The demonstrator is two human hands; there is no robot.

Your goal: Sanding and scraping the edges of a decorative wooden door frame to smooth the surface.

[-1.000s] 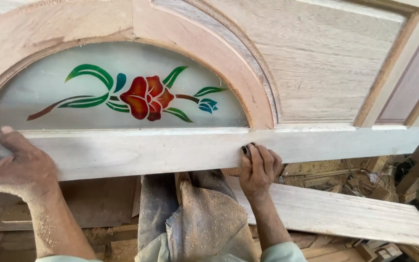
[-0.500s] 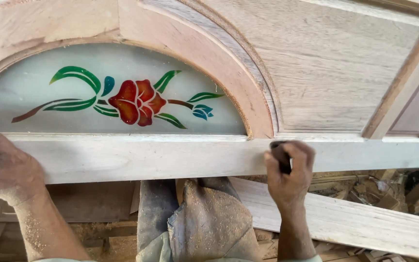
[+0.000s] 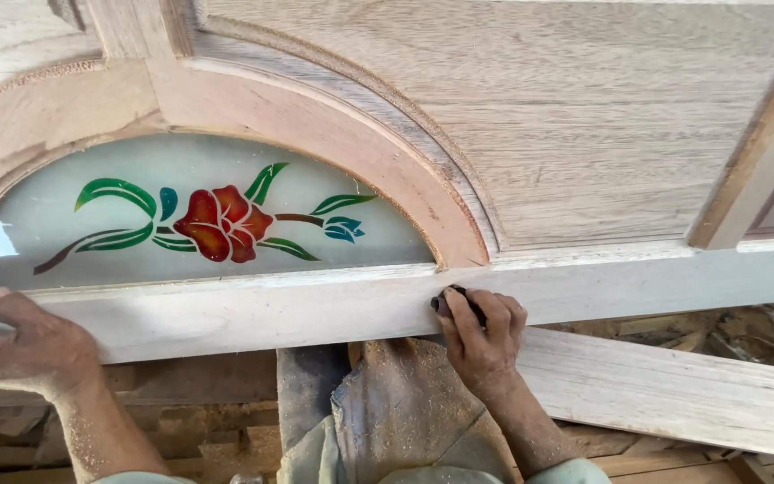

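Note:
A bare wooden door (image 3: 584, 134) lies flat before me, with an arched frosted glass pane (image 3: 208, 224) painted with a red flower and green leaves. My right hand (image 3: 481, 336) presses a small dark piece of sandpaper (image 3: 454, 300) against the pale bottom rail (image 3: 315, 309), just below the arch's right end. My left hand (image 3: 20, 345) grips the rail's near edge at the far left, thumb on top. Sawdust coats both forearms.
A long pale plank (image 3: 674, 385) lies below the door to the right. My dusty trousers (image 3: 387, 412) show under the rail. Wood scraps and offcuts (image 3: 727, 327) litter the floor at the right and lower left.
My right hand has slid back left along the rail with the sandpaper, from right of the arch's end to just under it. The view has shifted downward. The left hand has stayed put.

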